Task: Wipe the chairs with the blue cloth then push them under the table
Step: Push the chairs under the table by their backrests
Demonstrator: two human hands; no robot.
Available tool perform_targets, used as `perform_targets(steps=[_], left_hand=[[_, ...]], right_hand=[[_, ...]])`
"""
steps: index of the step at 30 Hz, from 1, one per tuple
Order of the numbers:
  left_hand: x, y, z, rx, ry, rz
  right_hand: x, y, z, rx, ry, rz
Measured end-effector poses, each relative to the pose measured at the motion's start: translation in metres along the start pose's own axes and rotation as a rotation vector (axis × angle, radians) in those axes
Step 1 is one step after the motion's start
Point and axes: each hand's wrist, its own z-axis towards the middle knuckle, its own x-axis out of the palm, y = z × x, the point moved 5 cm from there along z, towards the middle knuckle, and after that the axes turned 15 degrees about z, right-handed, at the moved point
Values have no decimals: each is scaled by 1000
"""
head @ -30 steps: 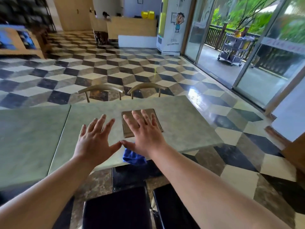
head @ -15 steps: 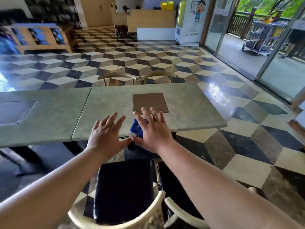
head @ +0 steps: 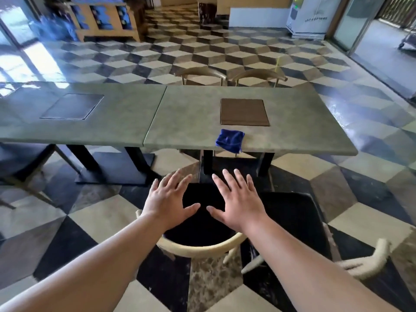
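Low in the frame, both hands, left and right, hover spread and empty above a chair; the cloth lies on the table edge.

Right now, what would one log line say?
left hand: open, empty | right hand: open, empty | blue cloth: table edge | near chairs: pulled out

A brown square inset sits in a green tabletop. Left of it lies a darker square inset. Beyond it spreads a cube-patterned tiled floor; far beyond-left stands a wooden shelf, far beyond-right a white counter.
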Motion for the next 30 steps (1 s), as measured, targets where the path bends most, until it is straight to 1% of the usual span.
perform_targets(steps=[6,10,14,16,17,20,24,26,30], left_hand=[[92,33,-12,36,118,-16],[153,42,-19,67,208,-39],[201,31,-32,195,383,-146],[221,21,-38,268,495,-129],[230,17,-39,308,534,-81],[246,5,-32,406,559,101],[256,-5,-10,433,587,108],[261,-7,-4,454,583,118],[272,-6,0,496,595,107]], right_hand=[[86,6,-1,82,98,-9],[146,5,-7,107,170,-2],[196,-2,-20,110,284,20],[217,-10,-26,110,376,13],[225,-14,-28,117,423,12],[243,-25,-31,155,520,12],[250,-29,-13,175,491,-2],[253,-30,-3,176,533,-22],[259,-34,4,106,580,-9]])
